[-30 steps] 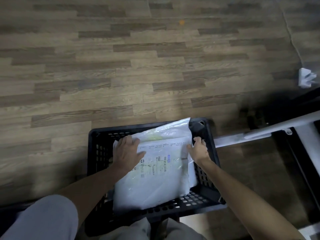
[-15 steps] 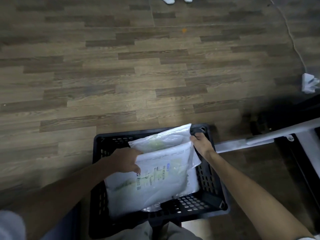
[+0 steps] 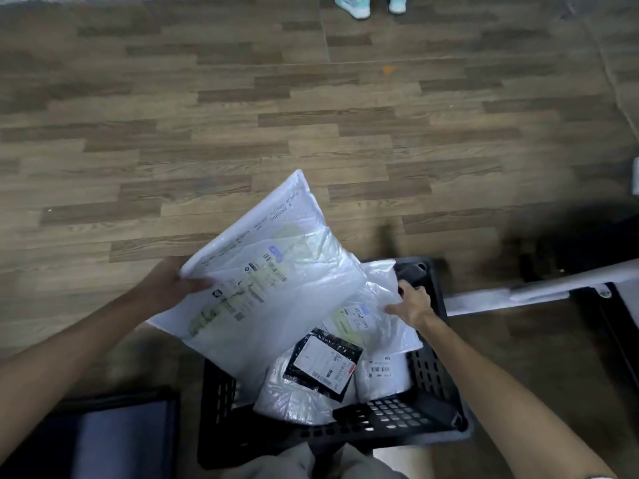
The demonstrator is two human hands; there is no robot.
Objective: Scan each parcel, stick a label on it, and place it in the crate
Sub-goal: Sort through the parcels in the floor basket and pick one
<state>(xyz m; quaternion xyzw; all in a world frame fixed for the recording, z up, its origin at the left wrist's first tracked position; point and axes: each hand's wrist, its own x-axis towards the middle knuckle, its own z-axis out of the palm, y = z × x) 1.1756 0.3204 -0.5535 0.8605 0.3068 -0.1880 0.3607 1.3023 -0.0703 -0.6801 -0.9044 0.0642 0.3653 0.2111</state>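
Observation:
A large white plastic parcel (image 3: 276,281) with printed labels is tilted up above the black crate (image 3: 432,413), and my left hand (image 3: 169,288) grips its left edge. Under it in the crate lie several parcels: a white one (image 3: 377,305) at the right, a small black one (image 3: 323,363) with a white label, and crumpled white ones (image 3: 297,399) near the front. My right hand (image 3: 411,302) rests on the right white parcel by the crate's far right corner, fingers spread.
Wood-pattern floor (image 3: 276,133) stretches ahead. A person's teal shoes (image 3: 359,5) stand at the top edge. A white metal frame bar (image 3: 539,288) runs to the right of the crate. A dark flat object (image 3: 121,440) lies at the lower left.
My left hand has lifted the large white parcel up and to the left out of the crate, uncovering the parcels below. My right hand has let go of it and stays in the crate.

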